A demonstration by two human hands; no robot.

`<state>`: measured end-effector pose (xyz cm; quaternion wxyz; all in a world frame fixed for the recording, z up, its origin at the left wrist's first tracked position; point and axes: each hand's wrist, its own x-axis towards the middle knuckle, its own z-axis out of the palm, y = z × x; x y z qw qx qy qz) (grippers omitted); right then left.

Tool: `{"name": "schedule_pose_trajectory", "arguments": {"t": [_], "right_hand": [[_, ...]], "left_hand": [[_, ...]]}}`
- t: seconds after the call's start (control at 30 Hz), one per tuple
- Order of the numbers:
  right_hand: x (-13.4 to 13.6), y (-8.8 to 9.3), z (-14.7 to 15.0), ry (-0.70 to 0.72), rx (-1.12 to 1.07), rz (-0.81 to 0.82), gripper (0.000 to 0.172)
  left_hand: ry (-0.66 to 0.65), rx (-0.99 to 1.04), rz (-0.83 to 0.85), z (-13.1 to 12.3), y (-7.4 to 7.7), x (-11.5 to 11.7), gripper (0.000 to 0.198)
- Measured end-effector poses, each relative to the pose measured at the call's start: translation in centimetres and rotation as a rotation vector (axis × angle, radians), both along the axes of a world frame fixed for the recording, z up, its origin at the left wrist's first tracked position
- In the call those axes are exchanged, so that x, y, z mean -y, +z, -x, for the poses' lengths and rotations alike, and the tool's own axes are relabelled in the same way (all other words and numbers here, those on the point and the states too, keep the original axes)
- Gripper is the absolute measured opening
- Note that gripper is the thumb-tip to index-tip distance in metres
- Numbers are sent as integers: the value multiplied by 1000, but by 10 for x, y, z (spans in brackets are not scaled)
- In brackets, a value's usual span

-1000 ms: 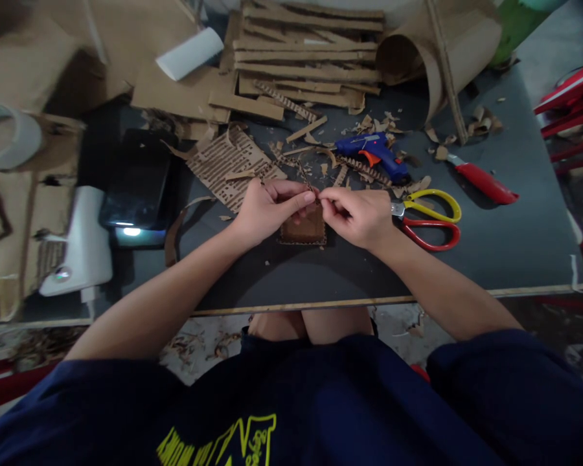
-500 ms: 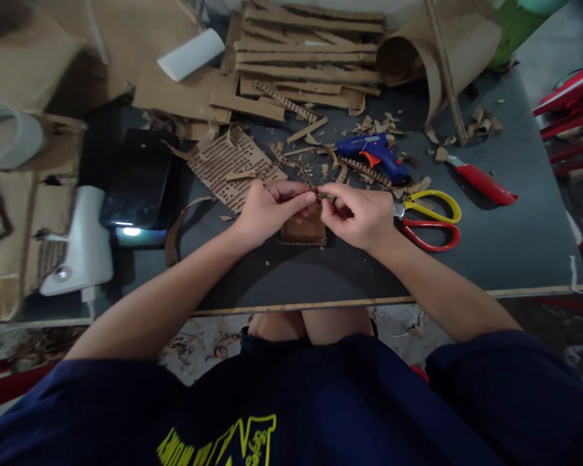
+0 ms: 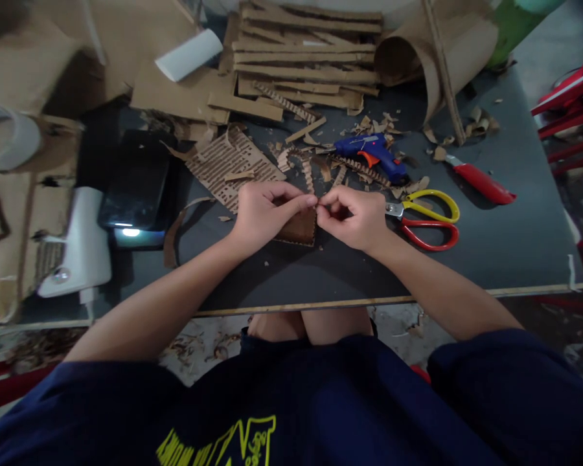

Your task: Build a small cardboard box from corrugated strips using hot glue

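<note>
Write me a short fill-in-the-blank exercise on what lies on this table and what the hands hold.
The left hand and right hand pinch a small brown square piece of ____.
The glue gun beyond them is ____ with an orange trigger.
The scissors, one handle yellow and one red, lie beside the ____ hand.
Missing words: cardboard; blue; right.

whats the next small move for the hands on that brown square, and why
Probably slide the right hand a little down the right edge of the square, pressing the strip on. Both hands' fingertips meet at the top right corner of the square, where the strip's end seems to sit. The rest of the strip curls loose, and the left hand holds the square.
</note>
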<state>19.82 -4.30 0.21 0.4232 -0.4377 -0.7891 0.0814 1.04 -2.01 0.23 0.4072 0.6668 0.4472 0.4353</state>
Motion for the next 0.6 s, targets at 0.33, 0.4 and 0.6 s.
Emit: {"name": "schedule_pose_trajectory", "arguments": {"t": [0.33, 0.4, 0.6], "right_hand": [[0, 5, 0, 26, -23, -26, 12], [0, 3, -1, 9, 39, -75, 13], [-2, -2, -5, -20, 164, -135, 18]], "left_hand": [[-31, -87, -156, 1, 0, 3, 14], [-17, -151, -188, 3, 0, 2, 14], [-43, -285, -396, 5, -1, 1, 15]]}}
